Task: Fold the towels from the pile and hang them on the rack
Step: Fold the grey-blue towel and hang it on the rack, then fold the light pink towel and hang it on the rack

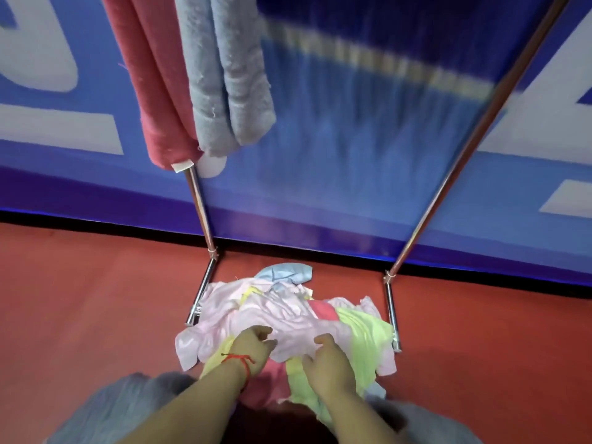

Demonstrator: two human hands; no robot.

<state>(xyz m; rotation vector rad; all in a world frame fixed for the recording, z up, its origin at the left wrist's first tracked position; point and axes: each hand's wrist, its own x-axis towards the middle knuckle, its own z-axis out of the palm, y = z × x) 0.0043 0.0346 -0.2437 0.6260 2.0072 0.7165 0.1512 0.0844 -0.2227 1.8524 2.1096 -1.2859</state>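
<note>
On the left, we are seeing a red towel [150, 91] and a grey towel [224, 75] hanging folded over the rack [200, 203], side by side so each gets its own stretch of rail. Lower down, we are reaching into the pile [288, 315] lying on the red floor [80, 299] between the rack's feet. Our left hand [253, 346] is curling its fingers into a pale pink towel [288, 325], seemingly to lift it free; our right hand [326, 360] is pressing beside it with relaxed fingers, probably steadying the heap.
</note>
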